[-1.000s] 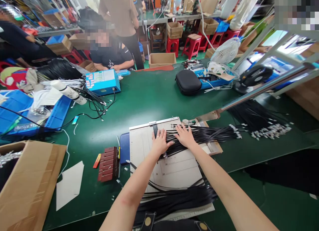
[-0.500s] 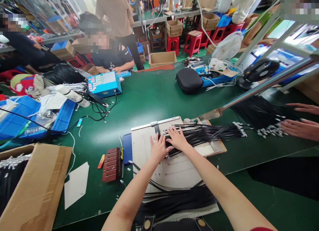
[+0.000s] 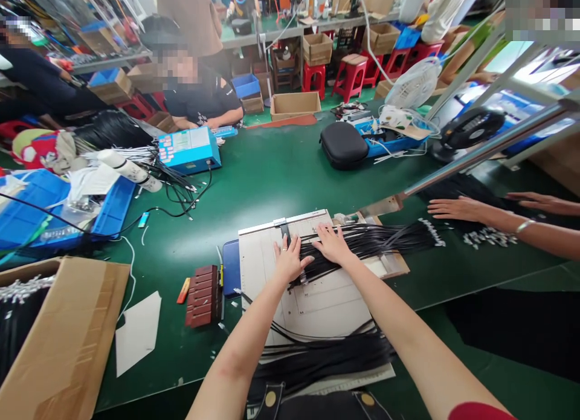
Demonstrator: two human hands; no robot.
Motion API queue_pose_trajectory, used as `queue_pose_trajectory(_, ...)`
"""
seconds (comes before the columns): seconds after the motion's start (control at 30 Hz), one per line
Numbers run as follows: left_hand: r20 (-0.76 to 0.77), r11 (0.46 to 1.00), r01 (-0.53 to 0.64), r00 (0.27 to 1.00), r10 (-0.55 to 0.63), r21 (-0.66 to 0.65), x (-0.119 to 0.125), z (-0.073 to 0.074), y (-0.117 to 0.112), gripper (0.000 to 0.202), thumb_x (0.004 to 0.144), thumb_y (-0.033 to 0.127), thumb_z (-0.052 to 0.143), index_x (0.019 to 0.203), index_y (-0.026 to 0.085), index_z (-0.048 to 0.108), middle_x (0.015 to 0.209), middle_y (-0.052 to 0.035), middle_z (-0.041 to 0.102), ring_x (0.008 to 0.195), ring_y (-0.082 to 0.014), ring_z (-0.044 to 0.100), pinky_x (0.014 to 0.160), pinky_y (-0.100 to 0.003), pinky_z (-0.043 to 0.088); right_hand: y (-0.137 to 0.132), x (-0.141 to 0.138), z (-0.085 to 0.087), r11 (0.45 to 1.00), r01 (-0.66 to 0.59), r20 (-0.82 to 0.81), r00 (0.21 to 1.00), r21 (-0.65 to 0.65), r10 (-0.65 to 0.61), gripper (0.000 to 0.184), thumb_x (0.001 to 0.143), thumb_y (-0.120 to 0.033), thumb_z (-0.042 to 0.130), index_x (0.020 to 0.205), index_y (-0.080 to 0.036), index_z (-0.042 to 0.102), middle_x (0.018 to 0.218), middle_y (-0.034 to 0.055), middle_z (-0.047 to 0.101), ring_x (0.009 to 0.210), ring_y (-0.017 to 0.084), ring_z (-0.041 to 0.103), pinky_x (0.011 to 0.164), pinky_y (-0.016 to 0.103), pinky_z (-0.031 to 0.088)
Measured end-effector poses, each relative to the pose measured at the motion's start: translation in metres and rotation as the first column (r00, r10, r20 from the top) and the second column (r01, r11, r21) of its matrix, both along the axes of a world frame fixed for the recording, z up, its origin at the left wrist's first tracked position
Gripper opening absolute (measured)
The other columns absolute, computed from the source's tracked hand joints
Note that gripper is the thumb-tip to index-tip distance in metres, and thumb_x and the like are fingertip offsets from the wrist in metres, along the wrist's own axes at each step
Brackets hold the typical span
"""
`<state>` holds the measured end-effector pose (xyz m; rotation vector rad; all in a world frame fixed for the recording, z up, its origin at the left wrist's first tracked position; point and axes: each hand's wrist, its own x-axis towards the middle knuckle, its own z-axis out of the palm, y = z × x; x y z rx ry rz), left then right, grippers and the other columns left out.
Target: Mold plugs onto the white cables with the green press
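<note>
A bundle of thin black cables (image 3: 376,242) with white tips lies across a white cutting board (image 3: 317,299) on the green table (image 3: 272,172). My left hand (image 3: 289,260) rests flat, fingers spread, on the left end of the bundle. Beside it, my right hand (image 3: 333,245) presses flat on the same cables. A second sheaf of black cables (image 3: 317,359) lies across the board's near edge, under my forearms.
A co-worker's hands (image 3: 457,208) reach in from the right over another cable pile (image 3: 489,235). Dark red blocks (image 3: 202,296) and a cardboard box (image 3: 54,329) lie left. Further off are a blue device (image 3: 190,148), a blue tray (image 3: 54,208), a black case (image 3: 342,145) and a fan (image 3: 412,84).
My hands stayed pressed on the bundle, shifting slightly. A co-worker's hands came in from the right and reached further left over the other cables.
</note>
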<state>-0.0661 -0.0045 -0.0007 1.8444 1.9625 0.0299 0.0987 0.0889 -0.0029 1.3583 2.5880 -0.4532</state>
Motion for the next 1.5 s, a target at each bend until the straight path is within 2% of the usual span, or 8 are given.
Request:
queue_pose_trajectory(0.23, 0.149, 0.972, -0.234, 0.961, 0.234, -0.022, -0.01, -0.007, -0.005, 0.059, 0.105, 0.04, 0.021, 0.162, 0.025, 0.016, 0.167, -0.0053, 0.02, 0.155, -0.0238, 0.015, 0.123, -0.052, 0.02, -0.025, -0.055, -0.013, 0.985, -0.168, -0.085, 0.983, -0.029, 0.165, 0.061, 0.1, -0.037, 0.03, 0.157, -0.016, 0.032, 0.164, 0.011, 0.025, 0.153, 0.028, 0.023, 0.123, 0.057, 0.017)
queue_pose_trajectory(0.33, 0.113, 0.977, -0.215, 0.97, 0.214, -0.003, -0.011, -0.005, 0.006, 0.061, 0.104, 0.042, 0.023, 0.162, 0.024, 0.013, 0.168, -0.0059, 0.014, 0.156, -0.0254, 0.013, 0.122, -0.054, 0.02, -0.027, -0.061, -0.013, 0.983, -0.18, -0.109, 0.978, -0.03, 0.175, 0.065, 0.096, -0.037, 0.039, 0.158, -0.021, 0.03, 0.164, 0.0088, 0.027, 0.152, 0.028, 0.024, 0.123, 0.055, 0.018)
queue_pose_trajectory(0.6, -0.127, 0.995, -0.007, 0.992, 0.019, 0.098, 0.002, -0.002, 0.01, 0.073, 0.099, 0.063, 0.032, 0.157, 0.019, 0.035, 0.163, -0.0089, 0.03, 0.154, -0.0348, 0.017, 0.122, -0.064, 0.001, 0.009, 0.033, 0.0, 0.977, 0.181, -0.006, 0.983, 0.113, -0.182, 0.062, 0.103, -0.042, 0.029, 0.154, -0.006, 0.035, 0.162, 0.0231, 0.027, 0.151, 0.039, 0.023, 0.117, 0.069, 0.015)
queue_pose_trajectory(0.83, -0.145, 0.998, 0.026, 0.989, -0.016, 0.064, 0.002, 0.006, -0.004, 0.071, 0.099, 0.063, 0.033, 0.156, 0.02, 0.037, 0.162, -0.0078, 0.034, 0.154, -0.0335, 0.016, 0.123, -0.062, -0.003, -0.007, 0.07, -0.001, 0.978, 0.126, -0.034, 0.992, 0.164, -0.122, 0.06, 0.104, -0.047, 0.03, 0.153, -0.014, 0.04, 0.161, 0.0153, 0.034, 0.149, 0.038, 0.026, 0.117, 0.069, 0.014)
queue_pose_trajectory(0.97, -0.063, 0.981, -0.193, 0.979, 0.193, 0.002, -0.012, 0.008, 0.002, 0.067, 0.101, 0.057, 0.03, 0.157, 0.02, 0.033, 0.166, -0.0104, 0.022, 0.154, -0.0352, 0.015, 0.122, -0.063, 0.009, -0.017, 0.073, -0.008, 0.971, 0.112, -0.071, 0.993, 0.211, -0.099, 0.063, 0.103, -0.05, 0.032, 0.152, -0.012, 0.041, 0.16, 0.0171, 0.036, 0.149, 0.039, 0.026, 0.117, 0.068, 0.012)
queue_pose_trajectory(1.07, -0.034, 0.874, -0.482, 0.876, 0.481, -0.062, -0.026, 0.01, 0.019, 0.075, 0.1, 0.053, 0.036, 0.161, 0.013, 0.018, 0.168, -0.0186, 0.007, 0.154, -0.0385, 0.012, 0.121, -0.061, 0.019, -0.018, 0.074, -0.013, 0.963, 0.11, -0.094, 0.992, 0.244, -0.089, 0.063, 0.103, -0.051, 0.034, 0.151, -0.012, 0.043, 0.159, 0.0181, 0.037, 0.148, 0.039, 0.026, 0.117, 0.068, 0.012)
queue_pose_trajectory(1.13, -0.026, 0.836, -0.537, 0.843, 0.538, -0.116, -0.032, 0.012, 0.03, 0.089, 0.094, 0.058, 0.047, 0.162, 0.014, 0.011, 0.168, -0.0201, -0.001, 0.154, -0.0415, 0.006, 0.12, -0.062, 0.017, -0.018, 0.074, -0.016, 0.957, 0.11, -0.1, 0.991, 0.267, -0.086, 0.062, 0.103, -0.051, 0.035, 0.15, -0.012, 0.045, 0.158, 0.0193, 0.039, 0.147, 0.039, 0.028, 0.115, 0.068, 0.014)
queue_pose_trajectory(1.5, -0.044, 0.943, -0.259, 0.966, 0.256, -0.207, -0.031, 0.023, 0.059, 0.131, 0.065, 0.068, 0.079, 0.162, 0.025, 0.002, 0.166, -0.0158, -0.02, 0.151, -0.0458, -0.015, 0.118, -0.068, 0.002, -0.019, 0.076, -0.018, 0.951, 0.103, -0.06, 0.994, 0.293, -0.089, 0.063, 0.103, -0.053, 0.035, 0.151, -0.013, 0.045, 0.158, 0.02, 0.038, 0.147, 0.039, 0.03, 0.115, 0.067, 0.017)
